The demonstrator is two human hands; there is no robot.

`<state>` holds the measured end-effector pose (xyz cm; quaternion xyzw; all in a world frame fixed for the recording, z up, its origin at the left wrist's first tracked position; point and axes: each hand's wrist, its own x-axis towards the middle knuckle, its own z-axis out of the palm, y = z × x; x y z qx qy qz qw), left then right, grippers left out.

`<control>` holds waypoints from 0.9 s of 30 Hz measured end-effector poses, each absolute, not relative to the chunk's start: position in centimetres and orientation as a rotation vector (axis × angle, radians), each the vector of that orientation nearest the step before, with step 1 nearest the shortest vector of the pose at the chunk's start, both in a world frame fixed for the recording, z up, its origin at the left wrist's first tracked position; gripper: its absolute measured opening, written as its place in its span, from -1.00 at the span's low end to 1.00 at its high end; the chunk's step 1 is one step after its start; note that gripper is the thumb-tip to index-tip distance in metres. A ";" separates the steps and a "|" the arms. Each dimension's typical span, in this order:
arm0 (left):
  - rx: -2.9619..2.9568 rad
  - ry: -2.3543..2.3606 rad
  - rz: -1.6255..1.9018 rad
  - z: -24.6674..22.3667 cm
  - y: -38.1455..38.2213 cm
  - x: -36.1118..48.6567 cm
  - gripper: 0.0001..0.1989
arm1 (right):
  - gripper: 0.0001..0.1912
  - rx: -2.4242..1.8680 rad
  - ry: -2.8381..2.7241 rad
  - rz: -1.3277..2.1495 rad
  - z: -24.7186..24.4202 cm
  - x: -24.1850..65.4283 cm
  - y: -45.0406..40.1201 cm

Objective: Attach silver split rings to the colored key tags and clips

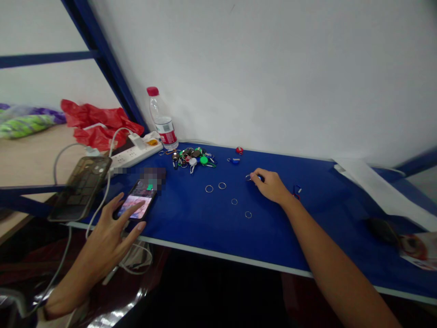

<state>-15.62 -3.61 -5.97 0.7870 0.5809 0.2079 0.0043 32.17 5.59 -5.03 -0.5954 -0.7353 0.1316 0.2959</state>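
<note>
My right hand [269, 184] rests on the blue desk with its fingers pinched on a key ring [248, 177]; a small dark-blue piece shows at its knuckles, mostly hidden. In front of that hand lie several loose metal split rings [222, 186]. My left hand [114, 228] hovers over or touches a lit smartphone [138, 200], fingers spread; contact is hard to tell. Farther back is a heap of keychains with carabiner clips [194, 158]. A blue keychain [234, 161] and a red one [239, 150] lie apart from it. Beside my right wrist is a carabiner keychain [297, 192], partly covered.
A water bottle [163, 120] stands against the wall near a white power strip [136, 154]. A second phone in a dark case [82, 187] sits at the left with cables around it. At right are a white paper strip [382, 191] and a dark mouse-like object [382, 231].
</note>
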 end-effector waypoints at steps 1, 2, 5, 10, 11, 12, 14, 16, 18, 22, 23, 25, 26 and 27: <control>2.479 1.808 0.662 -6.0 -3.6 -15.6 -0.42 | -0.66 -1.586 -1.954 0.348 -5.0 32.2 5.6; 2.490 1.798 0.667 -6.1 -3.6 -15.6 -0.43 | -0.66 -1.589 -1.952 0.346 -5.0 32.2 5.6; 2.496 1.800 0.662 -6.2 -3.6 -15.6 -0.43 | -0.65 -1.590 -1.950 0.348 -5.1 32.2 5.6; 2.437 1.855 0.708 -5.6 -3.6 -15.4 -0.40 | -0.66 -1.585 -1.952 0.343 -5.1 32.2 5.6; 2.419 1.863 0.738 -5.4 -3.6 -15.3 -0.39 | -0.66 -1.588 -1.952 0.345 -5.0 32.2 5.6; 2.396 1.865 0.770 -5.2 -3.6 -15.3 -0.39 | -0.66 -1.591 -1.950 0.347 -5.0 32.2 5.5; 2.332 1.858 0.835 -4.9 -3.6 -15.3 -0.40 | -0.66 -1.595 -1.950 0.350 -5.0 32.2 5.5; 2.253 1.869 0.853 -4.8 -3.7 -15.4 -0.39 | -0.67 -1.592 -1.947 0.346 -5.0 32.2 5.5; 2.194 1.897 0.845 -4.9 -3.8 -15.6 -0.37 | -0.68 -1.584 -1.950 0.343 -5.0 32.2 5.5; 2.191 1.905 0.830 -5.2 -3.8 -15.7 -0.35 | -0.68 -1.581 -1.973 0.339 -5.0 32.3 5.5; 2.201 1.899 0.825 -5.3 -3.8 -15.7 -0.35 | -0.67 -1.585 -1.972 0.337 -5.0 32.3 5.5; 2.217 1.887 0.820 -5.3 -3.7 -15.6 -0.35 | -0.67 -1.592 -1.967 0.341 -5.0 32.2 5.5; 2.223 1.881 0.822 -5.3 -3.7 -15.5 -0.36 | -0.67 -1.593 -1.964 0.346 -5.0 32.2 5.5; 2.229 1.875 0.824 -5.2 -3.7 -15.5 -0.36 | -0.66 -1.594 -1.961 0.349 -5.0 32.2 5.5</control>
